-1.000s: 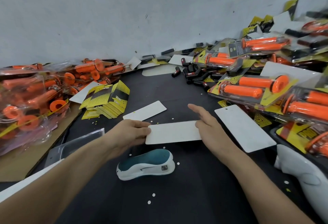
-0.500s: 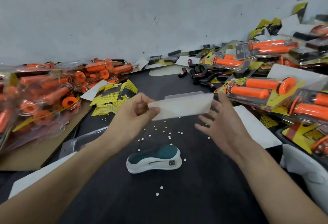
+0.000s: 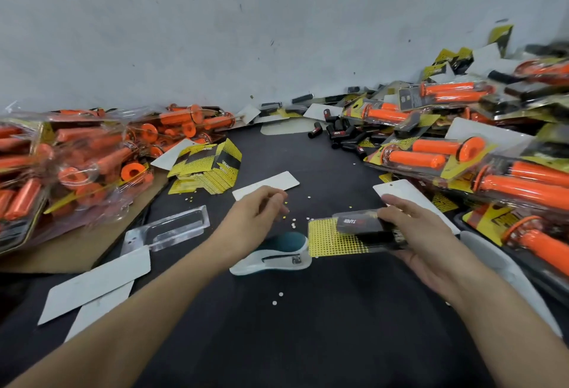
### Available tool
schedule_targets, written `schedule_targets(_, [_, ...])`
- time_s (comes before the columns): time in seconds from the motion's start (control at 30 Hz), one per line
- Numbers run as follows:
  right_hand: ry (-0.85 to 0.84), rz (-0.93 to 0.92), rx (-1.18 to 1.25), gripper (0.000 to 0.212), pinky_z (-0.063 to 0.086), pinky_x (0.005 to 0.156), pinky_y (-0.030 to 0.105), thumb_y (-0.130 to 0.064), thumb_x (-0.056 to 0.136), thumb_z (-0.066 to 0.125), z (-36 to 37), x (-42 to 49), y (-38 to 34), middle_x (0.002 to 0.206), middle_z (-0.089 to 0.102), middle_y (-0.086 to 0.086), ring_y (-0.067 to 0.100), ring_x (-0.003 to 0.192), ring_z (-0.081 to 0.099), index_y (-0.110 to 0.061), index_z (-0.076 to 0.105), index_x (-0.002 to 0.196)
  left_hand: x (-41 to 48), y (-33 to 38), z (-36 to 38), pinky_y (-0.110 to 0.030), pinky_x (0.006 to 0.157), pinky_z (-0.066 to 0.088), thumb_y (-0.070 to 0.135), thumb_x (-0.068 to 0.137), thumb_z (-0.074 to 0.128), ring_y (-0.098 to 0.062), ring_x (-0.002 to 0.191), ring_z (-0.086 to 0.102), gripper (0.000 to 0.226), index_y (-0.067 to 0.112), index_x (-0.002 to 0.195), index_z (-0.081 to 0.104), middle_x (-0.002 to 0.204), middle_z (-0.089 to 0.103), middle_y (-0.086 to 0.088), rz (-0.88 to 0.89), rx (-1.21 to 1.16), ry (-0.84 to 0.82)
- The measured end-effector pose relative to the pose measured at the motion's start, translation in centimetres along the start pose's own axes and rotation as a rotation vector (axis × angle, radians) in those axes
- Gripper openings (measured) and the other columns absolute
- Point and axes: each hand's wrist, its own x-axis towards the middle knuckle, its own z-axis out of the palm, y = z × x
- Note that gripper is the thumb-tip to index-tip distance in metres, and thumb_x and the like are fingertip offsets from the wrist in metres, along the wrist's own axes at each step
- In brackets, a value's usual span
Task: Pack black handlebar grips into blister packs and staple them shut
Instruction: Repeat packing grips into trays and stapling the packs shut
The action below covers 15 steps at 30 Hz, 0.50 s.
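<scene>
Right hand grips blister pack, black grips inside, yellow card up, its edge just beside stapler. Left hand has let go, loosely curled, apparently empty. Pack flipped and passed across; stapling likely next.

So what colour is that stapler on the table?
The stapler is white with a teal top; the head view shows it best.

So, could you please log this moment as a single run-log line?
right hand holds blister pack, black grips inside | left hand empty, near stapler | next: likely stapling
</scene>
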Motion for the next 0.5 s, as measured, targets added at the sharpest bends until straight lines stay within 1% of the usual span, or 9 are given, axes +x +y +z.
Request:
schedule_targets(0.07, [0.016, -0.008, -0.032, 0.029, 0.059, 0.063, 0.031, -0.015, 0.090, 0.068, -0.4, -0.3, 0.2, 0.111, 0.071, 0.011, 0.021, 0.090, 0.073, -0.026, 0.066, 0.117, 0.7, 0.4, 1.2, -0.018, 0.068, 0.052, 0.034, 0.104, 0.043, -0.011, 0.081, 0.069, 0.025, 0.023, 0.099, 0.065, 0.088, 0.073, 0.004, -0.063, -0.087, -0.028])
schedule_targets(0.1, [0.027, -0.013, -0.054, 0.030, 0.061, 0.069, 0.035, -0.015, 0.090, 0.068, -0.5, -0.3, 0.2, 0.114, 0.070, 0.012, 0.023, 0.095, 0.072, -0.027, 0.066, 0.118, 1.0, 0.5, 1.6, -0.018, 0.065, 0.050, 0.036, 0.104, 0.041, -0.012, 0.076, 0.069, 0.028, 0.021, 0.098, 0.065, 0.086, 0.073, 0.002, -0.080, -0.091, -0.048])
schedule_targets(0.17, [0.035, -0.014, -0.089, 0.032, 0.061, 0.080, 0.041, -0.016, 0.091, 0.067, -0.6, -0.3, 0.4, 0.119, 0.067, 0.011, 0.025, 0.101, 0.069, -0.027, 0.064, 0.121, 1.5, 0.5, 2.4, -0.023, 0.069, 0.050, 0.042, 0.105, 0.037, -0.010, 0.070, 0.067, 0.036, 0.022, 0.096, 0.065, 0.082, 0.073, 0.002, -0.099, -0.056, -0.082])
schedule_targets(0.2, [0.026, -0.007, -0.092, 0.033, 0.061, 0.080, 0.042, -0.015, 0.091, 0.066, -0.4, -0.4, 0.5, 0.119, 0.066, 0.012, 0.026, 0.102, 0.069, -0.027, 0.063, 0.122, 1.8, 0.5, 2.6, -0.026, 0.074, 0.051, 0.045, 0.104, 0.035, -0.009, 0.071, 0.067, 0.039, 0.022, 0.094, 0.065, 0.080, 0.073, 0.004, -0.119, -0.037, -0.099])
schedule_targets(0.27, [-0.009, 0.005, -0.088, 0.035, 0.061, 0.079, 0.043, -0.013, 0.093, 0.064, 0.3, -0.4, 1.0, 0.119, 0.064, 0.014, 0.028, 0.103, 0.067, -0.024, 0.060, 0.126, 2.3, 0.4, 3.0, -0.027, 0.085, 0.050, 0.051, 0.104, 0.032, -0.010, 0.081, 0.069, 0.046, 0.024, 0.092, 0.066, 0.079, 0.074, 0.005, -0.166, 0.007, -0.150])
schedule_targets(0.3, [-0.030, 0.012, -0.096, 0.036, 0.061, 0.082, 0.045, -0.014, 0.093, 0.063, 0.7, -0.3, 1.3, 0.121, 0.063, 0.015, 0.029, 0.105, 0.066, -0.024, 0.058, 0.127, 2.5, 0.3, 3.1, -0.026, 0.086, 0.048, 0.053, 0.103, 0.030, -0.011, 0.086, 0.070, 0.048, 0.024, 0.091, 0.067, 0.081, 0.075, 0.004, -0.186, 0.025, -0.170])
schedule_targets(0.37, [-0.069, 0.030, -0.104, 0.035, 0.059, 0.087, 0.046, -0.015, 0.094, 0.062, 1.5, -0.3, 1.9, 0.123, 0.062, 0.015, 0.028, 0.107, 0.065, -0.026, 0.057, 0.127, 2.7, 0.2, 3.3, -0.024, 0.085, 0.046, 0.053, 0.103, 0.029, -0.011, 0.089, 0.070, 0.049, 0.025, 0.088, 0.067, 0.082, 0.075, 0.004, -0.211, 0.036, -0.181])
schedule_targets(0.43, [-0.099, 0.049, -0.080, 0.032, 0.060, 0.084, 0.043, -0.015, 0.094, 0.063, 2.2, -0.3, 2.5, 0.122, 0.063, 0.014, 0.026, 0.106, 0.066, -0.029, 0.057, 0.123, 2.8, 0.1, 3.5, -0.025, 0.085, 0.046, 0.052, 0.104, 0.030, -0.011, 0.089, 0.069, 0.049, 0.025, 0.086, 0.067, 0.081, 0.075, 0.004, -0.227, 0.034, -0.182])
schedule_targets(0.5, [-0.097, 0.063, -0.036, 0.029, 0.061, 0.077, 0.039, -0.014, 0.094, 0.063, 2.6, -0.2, 3.0, 0.120, 0.064, 0.014, 0.026, 0.106, 0.067, -0.029, 0.057, 0.118, 2.9, 0.1, 3.6, -0.025, 0.085, 0.046, 0.051, 0.104, 0.030, -0.010, 0.088, 0.067, 0.049, 0.025, 0.086, 0.067, 0.080, 0.074, 0.007, -0.235, 0.067, -0.178])
